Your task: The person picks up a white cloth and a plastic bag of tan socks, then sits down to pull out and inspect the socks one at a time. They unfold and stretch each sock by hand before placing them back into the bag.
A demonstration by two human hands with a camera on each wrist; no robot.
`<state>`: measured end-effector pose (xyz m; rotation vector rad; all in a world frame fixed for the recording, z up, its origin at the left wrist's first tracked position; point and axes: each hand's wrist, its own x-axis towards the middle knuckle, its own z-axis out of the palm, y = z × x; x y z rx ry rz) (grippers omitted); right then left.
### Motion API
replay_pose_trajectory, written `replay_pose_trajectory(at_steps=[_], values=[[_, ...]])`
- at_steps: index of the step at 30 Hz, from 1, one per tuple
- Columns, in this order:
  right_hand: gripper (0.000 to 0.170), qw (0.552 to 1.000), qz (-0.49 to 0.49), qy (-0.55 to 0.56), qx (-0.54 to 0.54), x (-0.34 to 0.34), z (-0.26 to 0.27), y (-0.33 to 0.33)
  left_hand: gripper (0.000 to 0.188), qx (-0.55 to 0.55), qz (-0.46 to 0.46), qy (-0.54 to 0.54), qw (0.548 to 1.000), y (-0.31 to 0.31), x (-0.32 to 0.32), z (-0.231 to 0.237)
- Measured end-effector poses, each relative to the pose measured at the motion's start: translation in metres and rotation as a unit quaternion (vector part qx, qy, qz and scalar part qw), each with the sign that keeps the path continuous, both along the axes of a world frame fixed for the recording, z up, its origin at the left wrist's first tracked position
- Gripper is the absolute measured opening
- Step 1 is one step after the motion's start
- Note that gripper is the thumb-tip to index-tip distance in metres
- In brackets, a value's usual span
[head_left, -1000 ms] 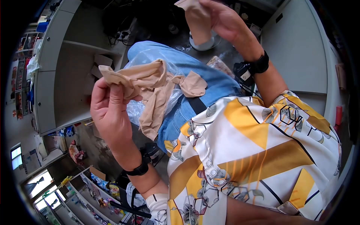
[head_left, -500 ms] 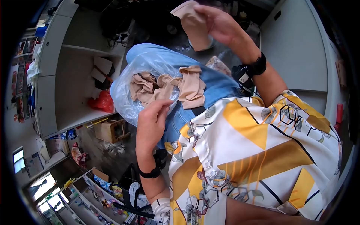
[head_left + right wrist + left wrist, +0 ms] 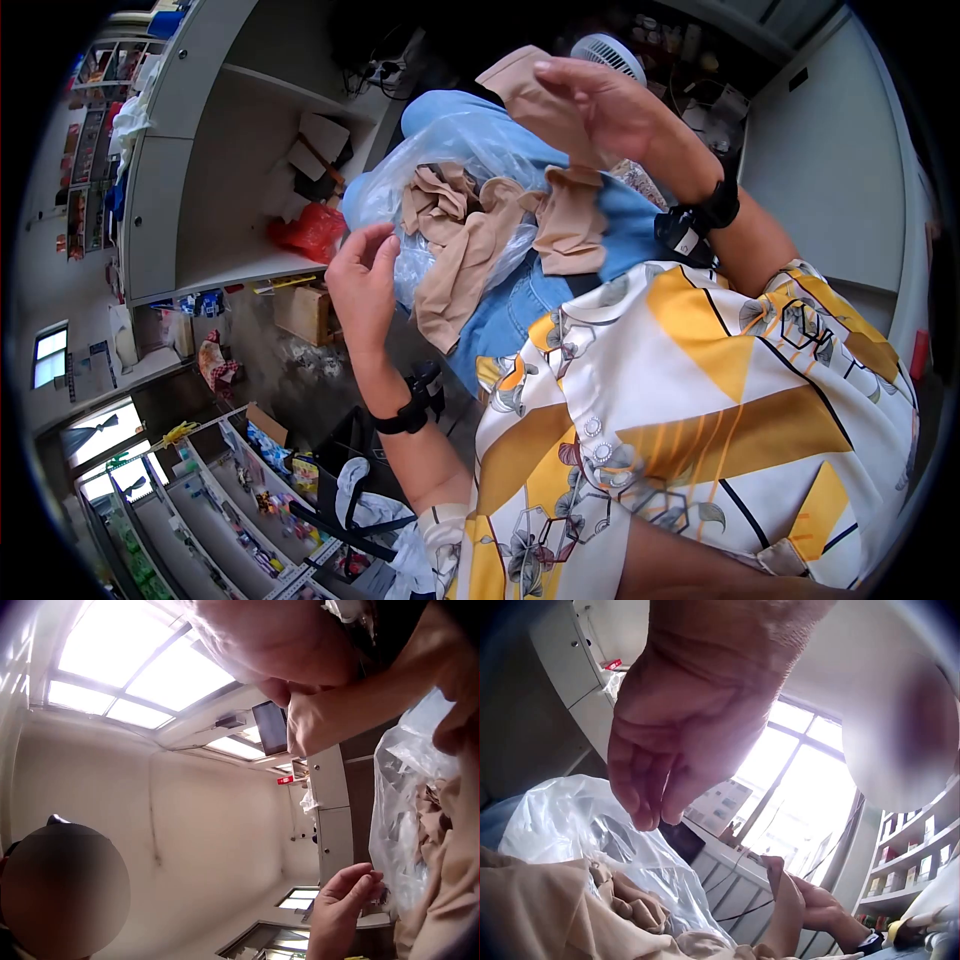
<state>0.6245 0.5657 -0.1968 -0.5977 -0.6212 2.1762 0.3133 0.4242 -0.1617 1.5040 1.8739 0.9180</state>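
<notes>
Pinched between thumb and fingers of my right hand is a beige stocking, its wide end up and the rest hanging toward the lap. My left hand holds nothing; it is at the near left edge of a clear plastic bag, fingers loosely bent. Inside that bag, crumpled beige stockings are heaped, and a long one drapes over its near side. Another beige piece lies on the thigh beside the bag. In the left wrist view, the left hand hangs above the bag opening.
The bag sits on a lap in blue jeans. An open cabinet with a red plastic bag stands at the left, a wooden box on the floor below. Beyond the right hand is a white fan; a pale panel is at right.
My left hand has let go of the stocking it held, which now lies over the bag, and has drawn to the bag's left edge. My right hand has lowered toward the lap with its stocking.
</notes>
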Motion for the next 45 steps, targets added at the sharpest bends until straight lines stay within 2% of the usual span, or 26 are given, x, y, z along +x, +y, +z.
replay_pose_trajectory(at_steps=[4, 8, 12, 14, 17, 21, 22, 26, 32, 35, 38, 41, 45], values=[[0.027, 0.997, -0.046, -0.063, 0.008, -0.015, 0.012, -0.012, 0.016, 0.01, -0.08, 0.065, 0.995, 0.022, 0.021, -0.012], [0.025, 0.998, -0.024, -0.062, 0.01, -0.017, 0.007, -0.012, 0.019, 0.072, -0.17, 0.144, 0.972, 0.037, 0.037, -0.021], [0.024, 0.996, -0.035, -0.077, 0.005, -0.018, 0.005, -0.013, 0.018, 0.075, -0.195, 0.134, 0.969, 0.045, 0.045, -0.022], [0.022, 0.995, -0.045, -0.09, 0.0, -0.02, 0.006, -0.014, 0.017, 0.063, -0.202, 0.133, 0.968, 0.049, 0.044, -0.021], [0.021, 0.994, -0.053, -0.094, -0.014, -0.021, 0.011, -0.018, 0.015, 0.087, -0.139, 0.165, 0.973, 0.051, 0.023, -0.023], [0.021, 0.994, -0.05, -0.091, -0.027, -0.019, 0.005, -0.015, 0.013, 0.014, -0.027, 0.22, 0.975, 0.039, -0.003, -0.023], [0.021, 0.994, -0.05, -0.094, -0.028, -0.019, 0.003, -0.015, 0.015, 0.01, -0.031, 0.247, 0.969, 0.036, -0.006, -0.027], [0.023, 0.996, -0.036, -0.078, -0.032, -0.02, 0.005, -0.016, 0.014, -0.022, -0.084, 0.202, 0.975, 0.025, 0.005, -0.033], [0.025, 0.995, -0.032, -0.089, -0.034, -0.023, 0.006, -0.018, 0.019, 0.03, -0.149, 0.306, 0.94, 0.021, 0.007, -0.045], [0.024, 0.994, -0.037, -0.102, -0.036, -0.024, 0.009, -0.018, 0.019, 0.05, -0.16, 0.32, 0.933, 0.024, 0.005, -0.053], [0.025, 0.993, -0.041, -0.107, -0.034, -0.023, 0.009, -0.018, 0.016, 0.067, -0.122, 0.25, 0.958, 0.029, -0.001, -0.048], [0.024, 0.995, -0.029, -0.09, -0.039, -0.022, 0.005, -0.017, 0.01, 0.035, -0.065, 0.059, 0.996, 0.027, -0.006, -0.018], [0.024, 0.996, -0.016, -0.069, -0.051, -0.024, -0.001, -0.013, 0.013, 0.095, -0.059, -0.156, 0.981, 0.024, -0.015, 0.014]])
